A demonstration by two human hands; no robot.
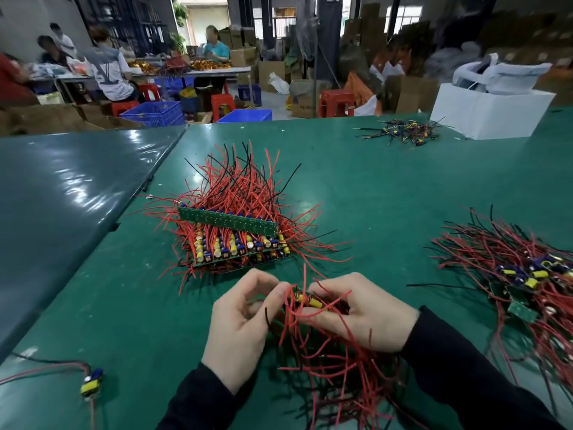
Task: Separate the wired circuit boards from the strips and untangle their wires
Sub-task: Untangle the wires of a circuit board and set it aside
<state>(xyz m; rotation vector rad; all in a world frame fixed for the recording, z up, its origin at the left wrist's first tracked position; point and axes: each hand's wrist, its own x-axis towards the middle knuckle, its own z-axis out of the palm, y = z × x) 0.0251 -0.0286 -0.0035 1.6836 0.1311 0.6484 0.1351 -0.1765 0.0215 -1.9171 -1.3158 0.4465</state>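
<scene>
Both my hands hold one strip of wired circuit boards point(307, 299) just above the green table, with its red and black wires point(328, 361) hanging in a tangle below. My left hand point(245, 318) pinches the strip's left end between thumb and fingers. My right hand point(359, 311) grips the right part, fingers curled among the wires. Yellow capacitors show between my hands. A stack of board strips point(235, 240) with many red wires lies just beyond my hands.
A heap of separated wired boards point(521, 290) lies at the right. One loose board with wires point(91, 383) sits at the near left. Small wire scraps point(403, 133) and a white box point(490, 110) stand at the far right. People work at a distant table.
</scene>
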